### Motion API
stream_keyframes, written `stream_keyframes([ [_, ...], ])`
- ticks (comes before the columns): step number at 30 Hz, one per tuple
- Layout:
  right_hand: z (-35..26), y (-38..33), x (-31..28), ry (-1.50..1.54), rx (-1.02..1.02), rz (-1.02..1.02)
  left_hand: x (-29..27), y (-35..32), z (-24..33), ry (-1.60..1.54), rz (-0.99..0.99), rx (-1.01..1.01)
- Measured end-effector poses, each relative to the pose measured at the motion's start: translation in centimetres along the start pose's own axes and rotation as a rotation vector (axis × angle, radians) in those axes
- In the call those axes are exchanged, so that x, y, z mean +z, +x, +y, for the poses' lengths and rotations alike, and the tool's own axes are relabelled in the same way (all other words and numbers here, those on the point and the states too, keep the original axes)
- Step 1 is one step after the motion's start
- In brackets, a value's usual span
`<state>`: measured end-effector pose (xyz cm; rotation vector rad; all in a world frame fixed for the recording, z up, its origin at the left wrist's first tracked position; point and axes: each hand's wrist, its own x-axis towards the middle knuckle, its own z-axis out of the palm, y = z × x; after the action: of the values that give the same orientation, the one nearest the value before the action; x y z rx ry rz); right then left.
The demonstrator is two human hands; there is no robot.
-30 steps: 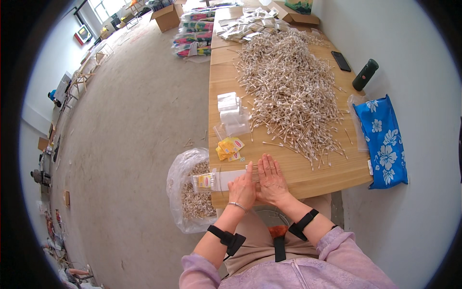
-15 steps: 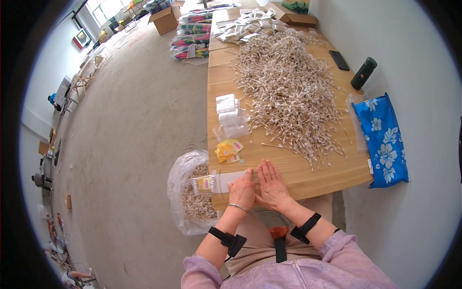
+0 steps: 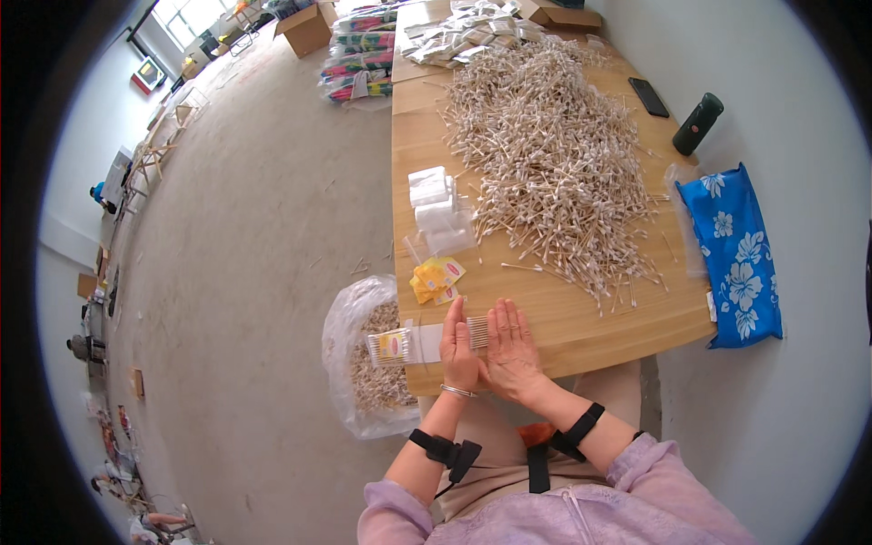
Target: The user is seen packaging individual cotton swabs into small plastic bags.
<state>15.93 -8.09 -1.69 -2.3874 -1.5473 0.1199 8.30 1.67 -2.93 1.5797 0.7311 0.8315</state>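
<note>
At the near edge of the wooden bench (image 3: 563,318) both hands lie flat and side by side, fingers pressed together rather than curled: the left hand (image 3: 459,350) and the right hand (image 3: 510,350) cover a small bundle of cotton swabs (image 3: 477,331) whose tips show between and just above the fingers. Neither grip pinches anything; the palms simply press and square the bundle against the bench top. Just left of the left hand lies a clear packet of swabs with a printed label (image 3: 400,345), overhanging the bench edge, and below it a large clear plastic bag (image 3: 363,363) on the floor holds a heap of what look like filled packets. By my reading that bag is the finished share, and it is small beside what is left: a broad pile of loose cotton swabs (image 3: 554,154) spreads over most of the bench. Empty clear sleeves (image 3: 434,204) and yellow label cards (image 3: 434,277) wait between pile and hands. How many swabs lie under the palms is hidden, and whether the bundle sits in a sleeve is unclear. A blue flowered bag (image 3: 740,250) hangs off the right edge, and the far bench end is too bent and small to read
</note>
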Motion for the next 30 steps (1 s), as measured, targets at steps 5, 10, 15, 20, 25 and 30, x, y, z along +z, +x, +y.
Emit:
stream_keyframes([
  [5,-2.0,0.3,0.5,0.076,0.022,0.01,-1.4,0.1,-0.6,-0.283,0.058,-0.134],
  [10,-4.1,1.4,1.5,0.103,0.011,0.025,-3.6,0.7,-1.8,-0.497,0.103,-0.247],
  [15,-5.3,2.4,1.8,0.114,0.03,-0.022,-4.9,1.3,-1.2,-0.479,0.121,-0.253],
  [20,-5.3,2.0,1.5,0.143,-0.026,-0.019,-5.7,1.5,0.6,-0.26,0.098,-0.14],
  [25,-5.4,1.8,1.7,0.14,-0.043,-0.032,-6.7,1.4,1.7,0.019,0.077,-0.007],
  [30,-5.8,1.8,1.4,0.145,-0.013,-0.099,-8.5,1.0,1.8,0.32,0.053,0.112],
])
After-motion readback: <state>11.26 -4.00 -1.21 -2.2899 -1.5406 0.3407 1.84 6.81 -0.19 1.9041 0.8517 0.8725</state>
